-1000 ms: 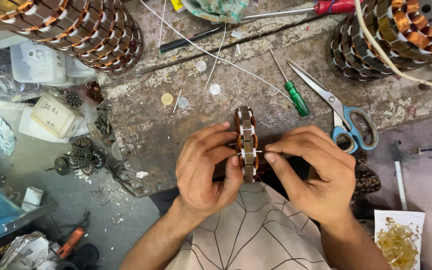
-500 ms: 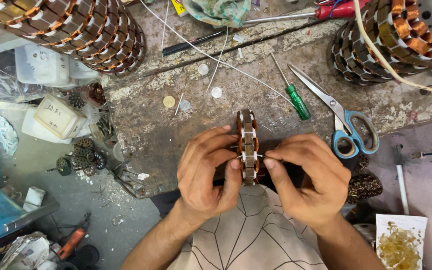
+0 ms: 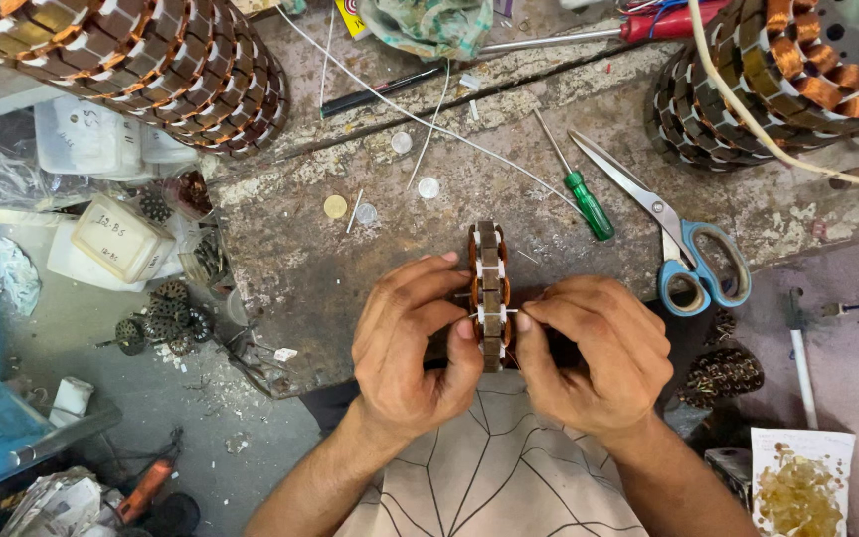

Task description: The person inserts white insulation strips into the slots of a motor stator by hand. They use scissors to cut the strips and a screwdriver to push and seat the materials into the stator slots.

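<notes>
Stator core (image 3: 489,293) stands on edge between both hands, left hand (image 3: 412,343) and right hand (image 3: 594,353) fingers pinched closed on it.

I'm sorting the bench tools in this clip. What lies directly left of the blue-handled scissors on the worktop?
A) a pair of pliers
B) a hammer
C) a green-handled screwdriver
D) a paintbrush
C: a green-handled screwdriver lies slanted on the worktop, just left of the blue-handled scissors, above both hands.
</notes>
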